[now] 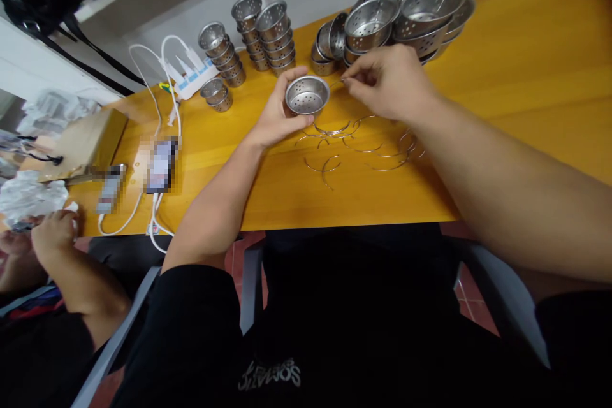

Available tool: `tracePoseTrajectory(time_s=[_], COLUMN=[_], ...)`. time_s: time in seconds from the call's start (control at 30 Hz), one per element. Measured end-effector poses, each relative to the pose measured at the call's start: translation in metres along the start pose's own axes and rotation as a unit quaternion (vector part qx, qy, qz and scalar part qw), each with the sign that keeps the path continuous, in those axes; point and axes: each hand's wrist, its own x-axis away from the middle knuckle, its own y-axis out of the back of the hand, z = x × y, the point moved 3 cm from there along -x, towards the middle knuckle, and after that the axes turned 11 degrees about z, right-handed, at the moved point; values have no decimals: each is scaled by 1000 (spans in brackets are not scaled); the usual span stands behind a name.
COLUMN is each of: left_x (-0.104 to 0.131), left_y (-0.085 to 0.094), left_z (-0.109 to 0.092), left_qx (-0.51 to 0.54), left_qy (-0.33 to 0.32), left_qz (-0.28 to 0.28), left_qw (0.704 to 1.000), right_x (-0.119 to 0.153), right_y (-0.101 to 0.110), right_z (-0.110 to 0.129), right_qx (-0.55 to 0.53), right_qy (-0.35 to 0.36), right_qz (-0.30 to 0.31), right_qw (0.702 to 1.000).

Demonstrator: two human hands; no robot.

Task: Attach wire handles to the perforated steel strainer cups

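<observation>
LH (277,113) cupped, RH (389,81) pinched

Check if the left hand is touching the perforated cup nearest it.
Touching. The head view plainly shows the left hand wrapped around one side of the perforated cup, thumb against its near side.

The small cup (307,102) is smooth, shiny gray metal with little holes poked through it. On the near side of the cup, the thin bent wires (329,132) look like metal too, and they gleam. Under the cup, the desk (287,204) looks like smooth yellow-brown wood, a bit glossy. Behind the cup, the stacked cups (272,27) and the wider cups (425,24) are shiny metal with holes. Left of the cup, the power strip (198,81) looks like smooth white plastic. Farther left of the cup, the box (81,146) looks like dull brown cardboard, and the see-through bags (36,194) look like crinkly plastic.
</observation>
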Motion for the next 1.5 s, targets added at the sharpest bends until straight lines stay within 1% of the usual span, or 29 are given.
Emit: tracePoseTrajectory(time_s=[0.07,0.13,0.2,0.27,0.3,0.4,0.5,0.6,0.67,0.77,0.87,0.93,1.0,1.07,1.13,1.27,1.33,1.5], left_x=[0,0,-1,-2,-2,-2,-3,-5,-6,-6,-6,-6,-7,-8,-9,-9,-9,-9], left_y=[-1,0,1,2,2,-1,-3,-6,-9,-13,-14,-16,-17,-19,-19,-18,-18,-18], left_z=[-6,-10,-11,-9,-8,-3,10,26,30,26,15,10,9,8,8,6,5,-1], left_qx=[49,107,125,119,128,166,118,57,35,13,5,1,0,10,30,48,38,25], left_qy=[-26,-22,23,66,73,42,16,22,30,41,32,19,5,-15,-29,-30,-29,-36], left_qz=[8,9,-1,-12,-12,-12,-31,-48,-47,-40,-43,-42,-30,-19,-14,-18,-19,-18], left_qw=[998,994,992,991,989,985,992,997,998,998,999,999,1000,1000,999,998,999,999], right_x=[-1,-1,-1,-2,-2,-3,-1,3,6,7,5,2,-2,-7,-11,-13,-14,-15], right_y=[-1,-1,1,1,0,-1,-2,-3,-3,-4,-8,-11,-14,-19,-25,-31,-32,-34], right_z=[-1,-1,-2,-4,-5,-5,1,12,19,26,26,22,17,10,5,2,0,-10], right_qx=[0,7,8,-8,-22,-66,-87,-124,-159,-188,-173,-156,-155,-174,-204,-242,-248,-268], right_qy=[7,16,14,2,-4,-14,-19,-24,-14,8,16,28,46,65,92,143,145,120], right_qz=[-9,-33,-50,-44,-38,-35,-43,-36,-22,-4,17,20,11,6,18,36,33,30], right_qw=[1000,999,999,999,999,997,995,991,987,982,985,987,987,983,974,959,957,955])
